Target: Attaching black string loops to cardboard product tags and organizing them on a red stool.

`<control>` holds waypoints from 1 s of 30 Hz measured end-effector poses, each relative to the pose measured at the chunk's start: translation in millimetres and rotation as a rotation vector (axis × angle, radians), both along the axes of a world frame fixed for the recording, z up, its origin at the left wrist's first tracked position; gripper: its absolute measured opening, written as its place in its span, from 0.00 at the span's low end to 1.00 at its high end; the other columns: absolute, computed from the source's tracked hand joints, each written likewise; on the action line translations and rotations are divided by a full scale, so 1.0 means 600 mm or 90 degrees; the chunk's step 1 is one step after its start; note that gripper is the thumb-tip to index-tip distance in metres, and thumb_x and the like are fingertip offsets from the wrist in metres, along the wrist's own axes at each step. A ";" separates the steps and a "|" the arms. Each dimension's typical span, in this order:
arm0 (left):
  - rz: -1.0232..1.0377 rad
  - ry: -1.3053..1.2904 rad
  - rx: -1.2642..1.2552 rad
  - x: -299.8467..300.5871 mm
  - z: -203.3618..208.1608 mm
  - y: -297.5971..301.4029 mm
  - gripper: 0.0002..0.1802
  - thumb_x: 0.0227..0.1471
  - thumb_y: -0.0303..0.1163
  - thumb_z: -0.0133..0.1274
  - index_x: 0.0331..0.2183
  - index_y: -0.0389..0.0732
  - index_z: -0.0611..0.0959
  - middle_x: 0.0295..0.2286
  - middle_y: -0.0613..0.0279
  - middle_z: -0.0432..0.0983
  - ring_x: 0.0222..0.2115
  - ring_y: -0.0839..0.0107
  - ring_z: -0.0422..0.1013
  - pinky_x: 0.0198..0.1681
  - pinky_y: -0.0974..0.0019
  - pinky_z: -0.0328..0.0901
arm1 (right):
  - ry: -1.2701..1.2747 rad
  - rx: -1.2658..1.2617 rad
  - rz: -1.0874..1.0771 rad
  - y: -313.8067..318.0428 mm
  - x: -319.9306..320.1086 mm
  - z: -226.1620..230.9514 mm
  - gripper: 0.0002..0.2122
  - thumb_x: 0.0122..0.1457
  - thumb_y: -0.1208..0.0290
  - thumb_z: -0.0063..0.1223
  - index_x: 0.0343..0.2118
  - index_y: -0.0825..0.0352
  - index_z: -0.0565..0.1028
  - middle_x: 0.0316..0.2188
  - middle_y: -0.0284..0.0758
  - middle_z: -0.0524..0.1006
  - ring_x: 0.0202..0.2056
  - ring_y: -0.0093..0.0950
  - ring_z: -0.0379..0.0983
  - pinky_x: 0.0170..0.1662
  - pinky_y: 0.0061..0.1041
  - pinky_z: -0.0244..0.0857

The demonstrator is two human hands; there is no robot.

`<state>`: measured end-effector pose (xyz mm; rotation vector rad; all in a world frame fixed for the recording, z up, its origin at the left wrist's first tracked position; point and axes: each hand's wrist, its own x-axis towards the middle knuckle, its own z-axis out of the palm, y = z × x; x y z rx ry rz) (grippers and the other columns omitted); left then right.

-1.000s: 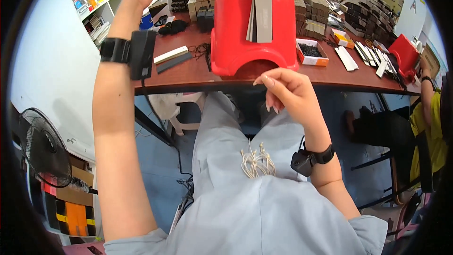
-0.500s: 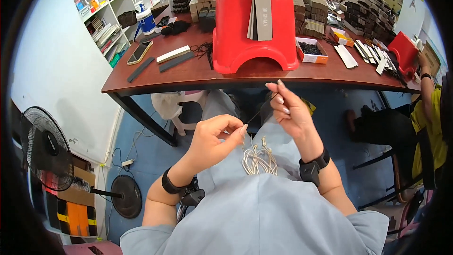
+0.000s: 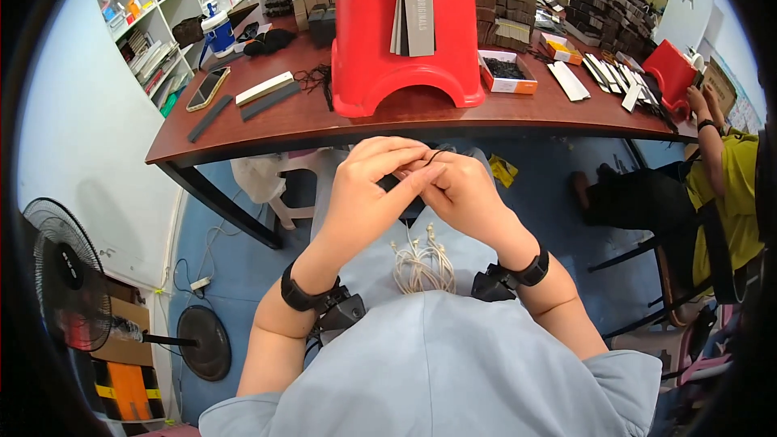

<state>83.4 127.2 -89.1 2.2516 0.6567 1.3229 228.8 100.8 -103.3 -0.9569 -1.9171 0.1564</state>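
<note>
Before the near edge of the tabletop, the left hand and right hand touched, their fingers pinched closed upon a thin black cord.

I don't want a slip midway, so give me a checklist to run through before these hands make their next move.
1. Hands together: ok; left hand and right hand meet above the lap.
2. Black cord at the fingers: ok; a short stretch shows where the hands meet.
3. Cord's ends visible: not ok; neither can be made out.
4. Firm grip on the cord: cannot tell; fingers overlap it.
5. Pale cords clear of the hands: ok; bundled on the lap, nearer the body.
6. Grey tag clear of the hands: ok; against the red stool.
</note>
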 end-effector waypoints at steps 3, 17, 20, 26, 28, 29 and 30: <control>-0.025 -0.043 -0.040 0.014 -0.010 0.003 0.08 0.38 0.24 0.52 0.26 0.35 0.78 0.27 0.57 0.73 0.29 0.69 0.68 0.34 0.71 0.61 | -0.028 -0.009 -0.030 -0.006 0.004 -0.003 0.05 0.45 0.74 0.47 0.18 0.70 0.69 0.17 0.40 0.69 0.20 0.37 0.67 0.22 0.28 0.61; -0.243 -0.315 -0.463 0.034 -0.007 0.002 0.07 0.45 0.24 0.46 0.29 0.32 0.76 0.25 0.59 0.73 0.27 0.75 0.68 0.34 0.75 0.62 | 0.018 -0.093 -0.055 0.002 0.009 -0.035 0.09 0.47 0.71 0.46 0.15 0.69 0.68 0.13 0.40 0.67 0.17 0.37 0.65 0.20 0.30 0.58; -0.293 -0.321 -0.502 0.040 -0.007 0.006 0.07 0.44 0.25 0.48 0.28 0.33 0.76 0.23 0.58 0.73 0.20 0.82 0.64 0.22 0.81 0.57 | -0.009 -0.126 -0.011 0.005 0.022 -0.040 0.06 0.45 0.69 0.48 0.21 0.67 0.70 0.13 0.40 0.68 0.18 0.37 0.65 0.20 0.31 0.59; -0.258 -0.299 -0.484 0.040 -0.020 0.017 0.06 0.44 0.26 0.47 0.26 0.33 0.76 0.22 0.59 0.73 0.14 0.86 0.55 0.15 0.83 0.47 | 0.100 0.039 -0.161 -0.072 0.077 0.115 0.10 0.41 0.73 0.53 0.29 0.67 0.72 0.28 0.33 0.73 0.26 0.21 0.68 0.27 0.18 0.61; -0.256 -0.284 -0.486 0.048 -0.014 0.015 0.06 0.44 0.25 0.47 0.26 0.33 0.76 0.21 0.60 0.72 0.13 0.86 0.54 0.15 0.83 0.47 | 0.315 0.041 -0.236 -0.100 0.081 0.137 0.15 0.42 0.69 0.52 0.33 0.71 0.69 0.32 0.34 0.71 0.29 0.24 0.68 0.31 0.19 0.61; -0.233 -0.266 -0.485 0.044 -0.023 0.022 0.06 0.44 0.25 0.47 0.26 0.33 0.76 0.22 0.60 0.73 0.14 0.86 0.55 0.15 0.83 0.48 | 0.322 0.056 -0.194 -0.122 0.105 0.152 0.15 0.42 0.69 0.52 0.33 0.71 0.69 0.32 0.34 0.71 0.30 0.24 0.68 0.32 0.19 0.61; -0.218 -0.240 -0.484 0.041 -0.029 0.027 0.06 0.44 0.26 0.47 0.26 0.33 0.76 0.22 0.61 0.73 0.14 0.87 0.55 0.16 0.83 0.48 | 0.331 0.068 -0.150 -0.114 0.076 0.107 0.15 0.42 0.69 0.51 0.33 0.71 0.69 0.32 0.34 0.70 0.30 0.24 0.67 0.32 0.19 0.60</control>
